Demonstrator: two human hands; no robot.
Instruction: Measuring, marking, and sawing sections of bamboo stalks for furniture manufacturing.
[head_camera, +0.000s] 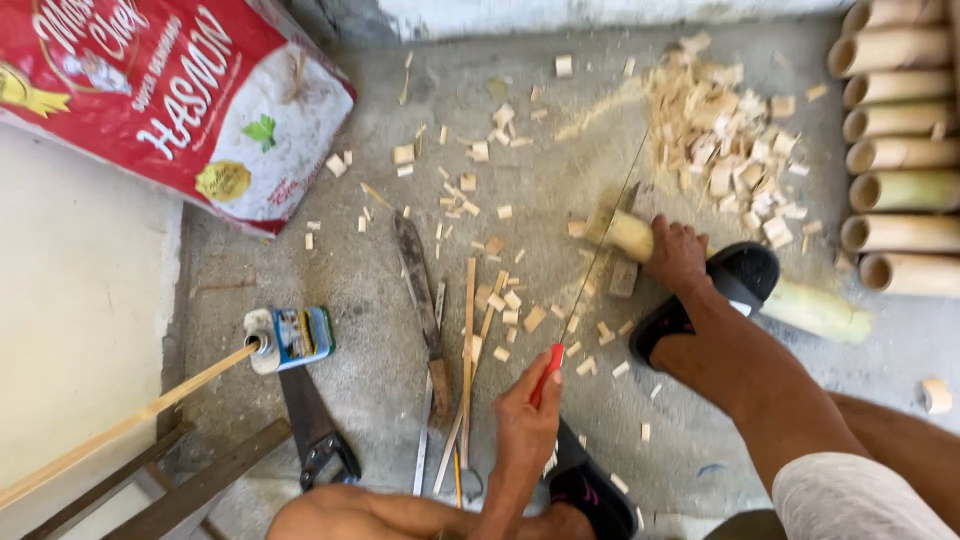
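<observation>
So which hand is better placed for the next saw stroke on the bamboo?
Left, as far as the view shows. The left hand already grips the saw, whose blade runs up to the bamboo, pinned under a foot. The right hand is out of view.

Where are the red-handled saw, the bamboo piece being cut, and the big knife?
red-handled saw (546, 374), head view, on its red handle.
bamboo piece (630, 235), head view, near its cut end.
big knife (414, 270), head view, mid-blade.

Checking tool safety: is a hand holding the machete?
No, the machete lies untouched while the hand grips a red saw handle.
</observation>
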